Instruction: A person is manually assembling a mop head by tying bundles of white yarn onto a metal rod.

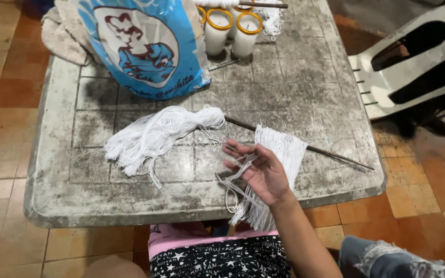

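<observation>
We look down on a worn grey counter (52,170) moulded in a tile pattern, standing on an orange tiled floor (6,103). Far off to the left of the hand, at the counter's back edge, lies a crumpled cloth (60,36), and beside it a blue and white plastic bag (140,46) leans upright. Nearer, just left of the hand, a loose bundle of white string (155,135) lies spread on the counter, apparently within easy reach as stock. Our right hand (261,172) hovers palm up over the front edge, fingers loosely spread and curled, with a few white strands (235,180) looped across them and hanging down in front. Directly behind the hand, a thin dark rod (330,154) lies aslant on the counter, carrying a row of white strings (284,146) that drape toward us like a fringe, likely so that they stay ordered. Well beyond the hand stand white candles in glasses with yellow rims (233,31). To the right a white plastic chair (413,56) lies tipped on the floor. Our left hand is out of sight.
</observation>
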